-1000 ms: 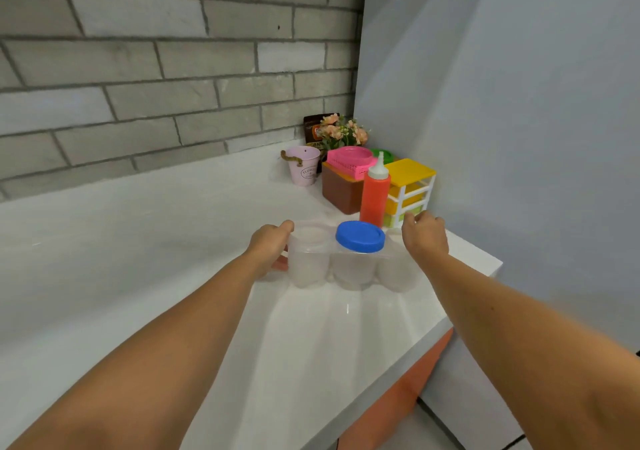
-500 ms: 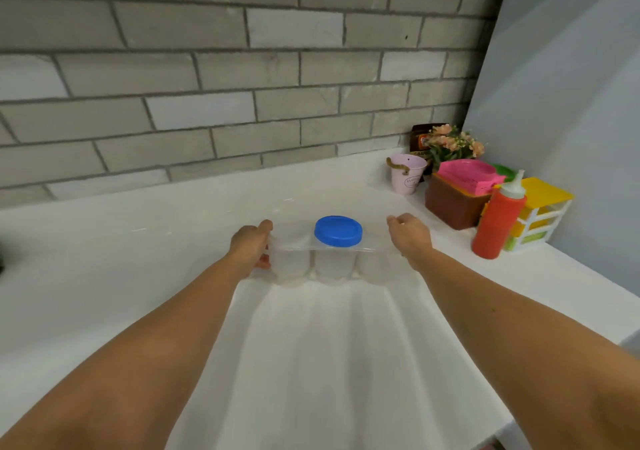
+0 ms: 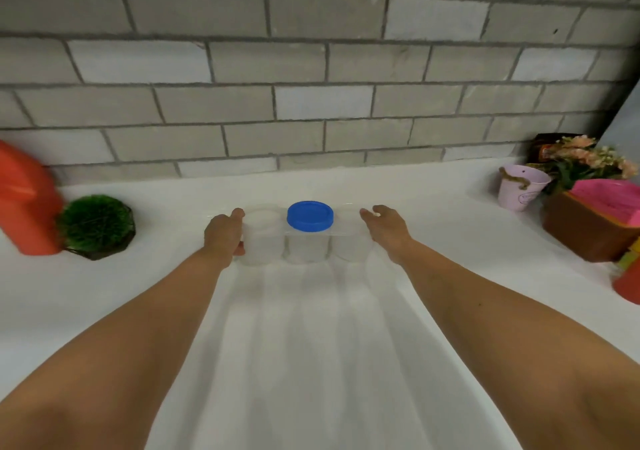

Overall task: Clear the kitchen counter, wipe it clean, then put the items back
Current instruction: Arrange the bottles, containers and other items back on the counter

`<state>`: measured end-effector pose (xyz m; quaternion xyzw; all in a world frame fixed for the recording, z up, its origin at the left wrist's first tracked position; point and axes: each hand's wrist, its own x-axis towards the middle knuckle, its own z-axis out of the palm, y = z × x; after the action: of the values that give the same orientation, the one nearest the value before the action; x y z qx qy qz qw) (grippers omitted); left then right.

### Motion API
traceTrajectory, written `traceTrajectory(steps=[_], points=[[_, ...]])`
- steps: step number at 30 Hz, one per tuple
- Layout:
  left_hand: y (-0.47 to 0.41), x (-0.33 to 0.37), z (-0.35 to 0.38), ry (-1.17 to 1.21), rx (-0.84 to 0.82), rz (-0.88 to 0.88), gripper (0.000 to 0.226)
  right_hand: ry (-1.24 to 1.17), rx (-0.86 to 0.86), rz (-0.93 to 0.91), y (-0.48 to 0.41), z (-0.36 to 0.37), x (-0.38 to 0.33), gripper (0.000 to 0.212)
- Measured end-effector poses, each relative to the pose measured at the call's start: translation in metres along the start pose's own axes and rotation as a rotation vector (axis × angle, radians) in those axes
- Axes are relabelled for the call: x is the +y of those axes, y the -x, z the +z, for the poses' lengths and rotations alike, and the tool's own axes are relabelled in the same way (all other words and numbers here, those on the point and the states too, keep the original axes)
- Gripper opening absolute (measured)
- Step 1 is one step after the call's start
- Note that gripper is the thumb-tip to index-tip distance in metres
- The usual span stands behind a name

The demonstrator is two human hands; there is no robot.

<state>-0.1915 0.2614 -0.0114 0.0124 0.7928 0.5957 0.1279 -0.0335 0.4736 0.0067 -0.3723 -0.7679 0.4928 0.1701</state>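
**Inspector:** Location of the jar rack [image 3: 306, 245]?

**Assistant:** Twelve o'clock, straight ahead on the white bench [image 3: 311, 345], short of the brick wall [image 3: 311, 103]. Three clear jars in a row, and the middle one carries a blue lid [image 3: 310, 216]. Whether the rack rests on the bench or is raised, I cannot tell.

**Inspector:** Hands?

**Assistant:** Left hand [image 3: 223, 233] clamps the rack's nine o'clock end, thumb on top, fingers beneath. Right hand [image 3: 386, 229] curls round the three o'clock end.

**Inspector:** Surroundings?

**Assistant:** Green ball plant [image 3: 95, 226] at ten o'clock, just beside an orange-red jug [image 3: 24, 207]. Pink pail [image 3: 521, 186] at two o'clock, with flowers [image 3: 585, 160] and a brown box [image 3: 588, 234] near it.
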Motion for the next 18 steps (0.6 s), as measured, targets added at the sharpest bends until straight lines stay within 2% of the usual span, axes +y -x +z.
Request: traceTrajectory(steps=[11, 18], points=[[-0.042, -0.026, -0.081, 0.181, 0.236, -0.067, 0.048, -0.029, -0.149, -0.076, -0.003, 0.106, -0.047, 0.057], [-0.069, -0.037, -0.108, 0.344, 0.256, -0.085, 0.027, -0.030, -0.208, -0.097, -0.009, 0.147, -0.068, 0.061]])
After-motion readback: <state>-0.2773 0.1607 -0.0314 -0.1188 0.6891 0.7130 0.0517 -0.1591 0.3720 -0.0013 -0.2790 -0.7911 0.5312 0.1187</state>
